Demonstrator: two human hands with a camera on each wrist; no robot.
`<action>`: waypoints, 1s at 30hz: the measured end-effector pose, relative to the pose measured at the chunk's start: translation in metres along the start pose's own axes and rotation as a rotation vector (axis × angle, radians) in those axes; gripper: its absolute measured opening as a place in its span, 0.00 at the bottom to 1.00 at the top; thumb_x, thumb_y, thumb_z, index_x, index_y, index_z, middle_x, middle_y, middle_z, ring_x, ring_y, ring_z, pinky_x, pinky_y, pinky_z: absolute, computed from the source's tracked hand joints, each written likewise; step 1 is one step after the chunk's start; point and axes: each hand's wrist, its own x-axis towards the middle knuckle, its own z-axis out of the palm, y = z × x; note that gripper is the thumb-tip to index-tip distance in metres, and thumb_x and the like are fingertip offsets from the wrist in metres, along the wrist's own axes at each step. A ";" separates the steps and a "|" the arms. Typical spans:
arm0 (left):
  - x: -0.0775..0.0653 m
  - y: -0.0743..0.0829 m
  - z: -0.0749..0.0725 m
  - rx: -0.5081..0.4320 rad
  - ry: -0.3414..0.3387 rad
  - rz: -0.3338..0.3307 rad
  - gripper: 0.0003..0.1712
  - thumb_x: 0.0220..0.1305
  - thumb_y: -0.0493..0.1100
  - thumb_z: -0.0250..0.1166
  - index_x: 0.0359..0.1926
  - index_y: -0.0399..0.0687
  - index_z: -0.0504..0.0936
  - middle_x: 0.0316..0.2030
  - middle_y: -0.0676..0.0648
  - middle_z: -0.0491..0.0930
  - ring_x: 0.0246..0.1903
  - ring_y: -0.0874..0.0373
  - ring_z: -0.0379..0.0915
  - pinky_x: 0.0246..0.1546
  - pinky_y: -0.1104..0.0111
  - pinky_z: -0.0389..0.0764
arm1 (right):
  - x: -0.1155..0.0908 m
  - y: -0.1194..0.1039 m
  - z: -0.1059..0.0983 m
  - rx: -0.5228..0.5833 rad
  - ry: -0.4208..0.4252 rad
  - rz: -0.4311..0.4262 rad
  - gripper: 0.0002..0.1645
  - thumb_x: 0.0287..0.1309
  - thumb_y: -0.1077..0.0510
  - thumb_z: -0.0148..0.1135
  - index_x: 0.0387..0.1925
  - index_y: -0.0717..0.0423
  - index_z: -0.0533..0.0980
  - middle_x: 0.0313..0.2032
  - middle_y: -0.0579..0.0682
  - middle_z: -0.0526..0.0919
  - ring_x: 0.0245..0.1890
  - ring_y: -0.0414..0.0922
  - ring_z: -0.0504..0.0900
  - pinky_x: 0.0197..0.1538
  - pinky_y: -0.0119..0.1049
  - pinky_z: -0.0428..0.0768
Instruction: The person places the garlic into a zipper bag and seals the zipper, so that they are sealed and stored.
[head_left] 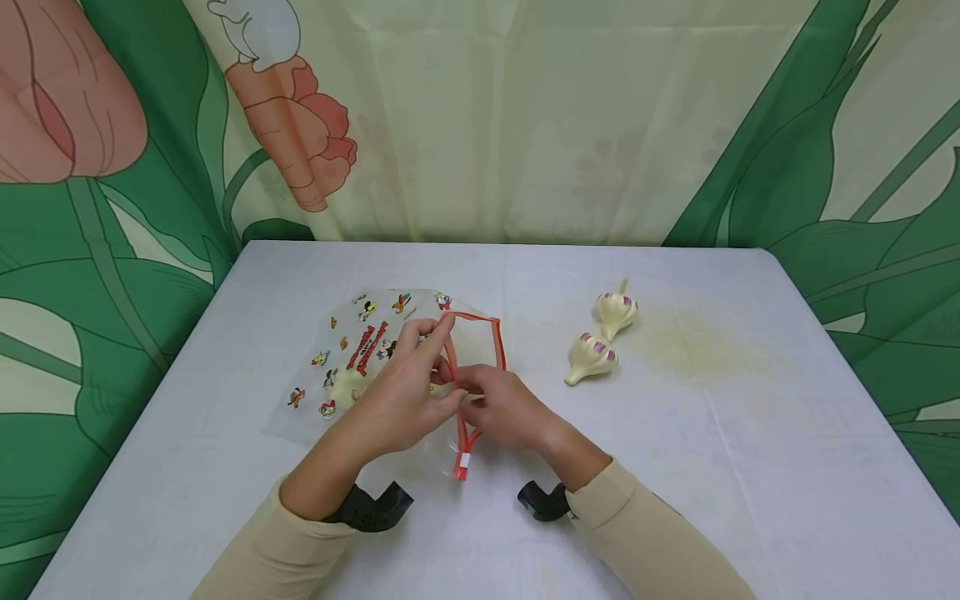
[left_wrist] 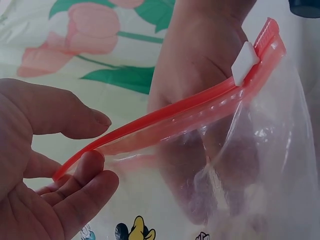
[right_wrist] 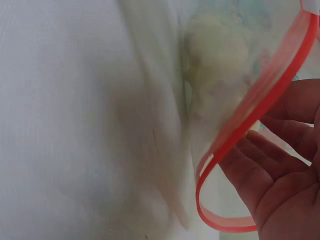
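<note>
A clear zip bag (head_left: 367, 346) with cartoon prints and a red zip rim lies across the table, its mouth spread apart toward the right. Inside it, blurred through the plastic, is a pale garlic bulb (right_wrist: 217, 47). My left hand (head_left: 405, 387) holds the red rim, which runs between its fingers in the left wrist view. My right hand (head_left: 506, 404) is at the mouth, its fingers extended against the rim and partly behind the film. At the rim's near end sits a white slider (left_wrist: 245, 65). Two garlic bulbs (head_left: 617, 311) (head_left: 591, 358) lie touching to the right.
The white-covered table (head_left: 750, 467) carries a faint yellowish stain right of the garlic. Behind it hangs a printed curtain (head_left: 510, 125). Black wrist devices (head_left: 375, 508) are strapped under both sleeves.
</note>
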 end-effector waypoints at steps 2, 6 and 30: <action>0.000 0.000 0.000 -0.004 -0.003 -0.001 0.50 0.59 0.31 0.71 0.77 0.36 0.54 0.63 0.39 0.58 0.40 0.59 0.73 0.33 0.71 0.77 | 0.002 0.000 0.002 0.017 -0.010 0.010 0.23 0.62 0.68 0.57 0.59 0.62 0.76 0.52 0.50 0.82 0.53 0.47 0.82 0.56 0.42 0.80; 0.000 0.000 0.000 -0.012 -0.004 0.006 0.50 0.59 0.31 0.71 0.77 0.36 0.54 0.63 0.39 0.59 0.39 0.60 0.73 0.35 0.70 0.78 | 0.004 0.000 0.006 0.034 -0.027 0.037 0.23 0.62 0.69 0.58 0.60 0.62 0.75 0.52 0.50 0.81 0.53 0.47 0.81 0.55 0.42 0.80; -0.001 -0.001 0.000 -0.020 0.001 0.006 0.50 0.58 0.30 0.71 0.77 0.35 0.54 0.62 0.39 0.58 0.41 0.57 0.75 0.46 0.61 0.82 | -0.013 0.006 -0.019 0.071 0.108 0.032 0.26 0.61 0.61 0.66 0.61 0.59 0.76 0.58 0.52 0.79 0.53 0.49 0.81 0.54 0.45 0.80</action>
